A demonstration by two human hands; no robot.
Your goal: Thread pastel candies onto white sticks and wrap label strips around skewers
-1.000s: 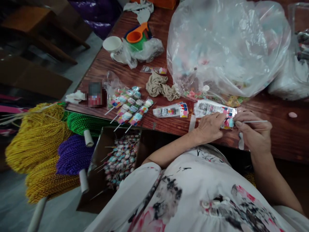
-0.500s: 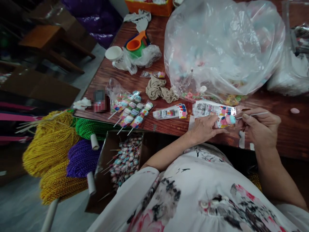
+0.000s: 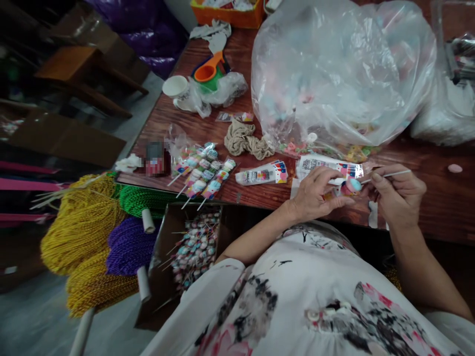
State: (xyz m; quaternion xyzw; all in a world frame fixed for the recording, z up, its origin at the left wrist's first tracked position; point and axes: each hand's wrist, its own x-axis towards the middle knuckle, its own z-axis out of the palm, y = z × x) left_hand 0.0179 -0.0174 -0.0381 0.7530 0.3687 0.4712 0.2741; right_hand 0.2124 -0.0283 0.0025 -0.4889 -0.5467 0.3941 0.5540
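Observation:
My left hand (image 3: 315, 195) is closed around a marshmallow skewer (image 3: 351, 186) with pink and blue pieces, near the table's front edge. My right hand (image 3: 401, 193) pinches the skewer's white stick, which sticks out to the right past the fingers. Just behind my left hand lies a stack of printed clear wrappers (image 3: 319, 165). A smaller fan of wrappers (image 3: 262, 173) rests to its left. Several wrapped skewers (image 3: 204, 170) lie at the left of the table, their sticks over the front edge.
A large clear bag (image 3: 341, 74) fills the back of the wooden table (image 3: 441, 212). A beige cloth (image 3: 241, 138), a white cup (image 3: 175, 86) and an orange bin (image 3: 230, 15) stand around it. Below the left edge are an open box of skewers (image 3: 195, 247) and yellow rope (image 3: 81, 222).
My left hand has shifted slightly and its fingers now cover more of the skewer. My right hand has moved a little to the left. The view has tilted slightly.

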